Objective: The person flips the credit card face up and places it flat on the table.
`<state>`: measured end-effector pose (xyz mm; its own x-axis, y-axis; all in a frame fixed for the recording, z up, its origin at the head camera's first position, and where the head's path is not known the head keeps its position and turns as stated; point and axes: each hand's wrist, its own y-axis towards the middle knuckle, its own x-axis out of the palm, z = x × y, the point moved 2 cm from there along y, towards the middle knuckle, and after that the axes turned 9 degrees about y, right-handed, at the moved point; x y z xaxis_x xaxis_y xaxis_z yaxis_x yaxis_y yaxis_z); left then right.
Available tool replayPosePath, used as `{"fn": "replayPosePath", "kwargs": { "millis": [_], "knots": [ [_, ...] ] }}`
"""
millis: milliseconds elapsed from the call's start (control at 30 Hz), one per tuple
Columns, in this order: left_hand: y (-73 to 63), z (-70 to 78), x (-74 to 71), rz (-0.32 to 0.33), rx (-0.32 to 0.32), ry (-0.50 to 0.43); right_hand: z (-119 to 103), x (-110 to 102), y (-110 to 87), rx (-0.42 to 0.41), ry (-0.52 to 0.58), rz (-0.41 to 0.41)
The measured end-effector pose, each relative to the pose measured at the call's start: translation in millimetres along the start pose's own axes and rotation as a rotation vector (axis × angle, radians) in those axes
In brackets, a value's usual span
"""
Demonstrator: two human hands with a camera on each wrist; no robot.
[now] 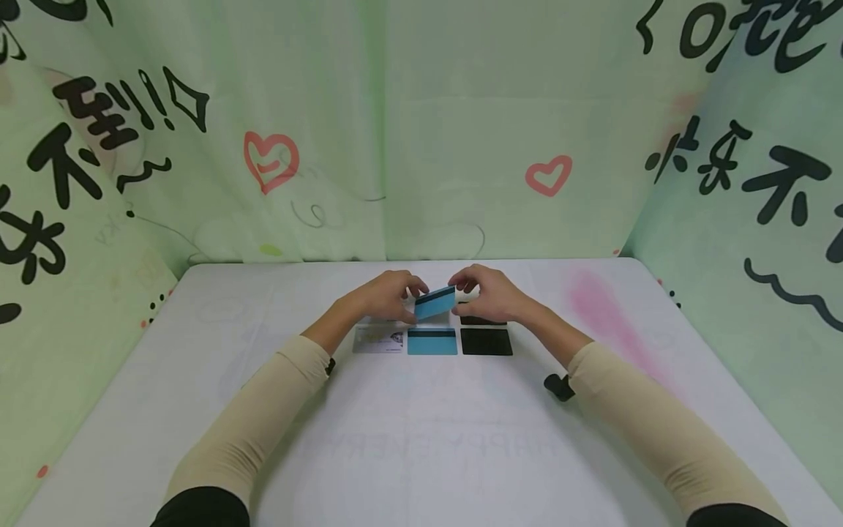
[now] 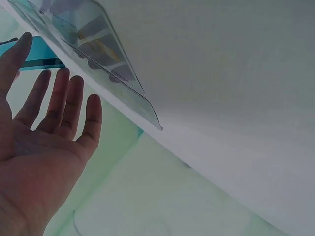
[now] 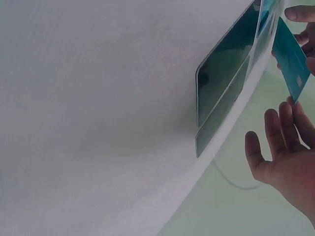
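Observation:
A blue bank card (image 1: 436, 302) with a dark stripe is held tilted above the table, between my two hands. My left hand (image 1: 387, 294) pinches its left side with thumb and fingers. At the opposite side, my right hand (image 1: 492, 293) grips the card's edge between fingertips and thumb. A small chip shows on the card's other face (image 3: 294, 66) in the right wrist view. Below lies a front row: a pale printed card (image 1: 378, 340), a second blue card (image 1: 432, 344) and a black card (image 1: 486, 342). Behind them another black card (image 1: 484, 320) is partly covered by my right hand.
The cards lie on a white cloth-covered table (image 1: 421, 439) with a pink smear on its right side. Pale green curtains (image 1: 448, 110) with black writing and red hearts stand behind and at both sides. A black wrist strap piece (image 1: 560, 387) sticks out by the right sleeve.

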<state>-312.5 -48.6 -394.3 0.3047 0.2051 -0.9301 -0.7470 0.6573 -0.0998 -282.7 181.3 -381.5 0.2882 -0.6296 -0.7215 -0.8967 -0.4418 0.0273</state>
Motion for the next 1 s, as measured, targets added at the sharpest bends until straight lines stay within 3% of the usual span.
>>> {"fn": "replayPosePath", "kwargs": {
  "millis": [1000],
  "knots": [
    [-9.9, -11.1, -0.7, 0.017, -0.012, -0.115, 1, -20, -1.9, -0.004, 0.069, 0.052]
  ]
}}
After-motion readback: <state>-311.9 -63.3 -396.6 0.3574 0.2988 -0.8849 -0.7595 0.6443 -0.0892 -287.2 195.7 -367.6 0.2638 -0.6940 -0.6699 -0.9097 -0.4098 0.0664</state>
